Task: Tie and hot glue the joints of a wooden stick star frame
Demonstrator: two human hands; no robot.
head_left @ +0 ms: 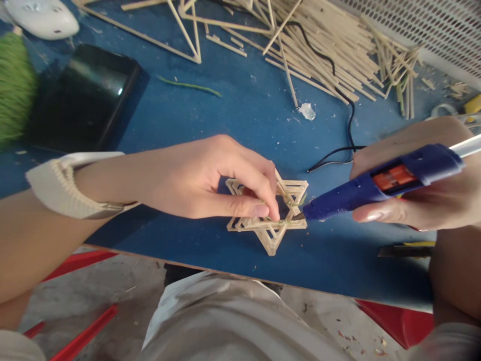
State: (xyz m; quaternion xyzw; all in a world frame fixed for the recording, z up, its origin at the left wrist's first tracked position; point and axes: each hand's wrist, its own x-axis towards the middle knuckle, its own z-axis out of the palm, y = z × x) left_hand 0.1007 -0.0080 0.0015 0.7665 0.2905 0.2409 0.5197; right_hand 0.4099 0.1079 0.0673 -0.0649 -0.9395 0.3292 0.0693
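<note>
A six-pointed star (272, 244) made of thin wooden sticks lies on the blue tabletop, with green yarn (289, 202) along its inner edges. My left hand (225, 180) is closed over the star, thumb and forefinger pinched together at its lower inner edge; the hand covers much of its left and upper part. In my right hand (406, 200) is a blue hot glue gun (338, 198), a clear glue stick (468, 145) coming out of its back. Its nozzle meets the star just right of my left fingertips.
Many loose sticks (338, 45) and stick frames (195, 57) lie at the back. A dark phone-like slab (82, 95), green yarn ball (15, 90) and white mouse-like object (45, 20) are at left. A black cord (349, 120) runs near the glue gun. A cutter-like tool (406, 249) lies lower right.
</note>
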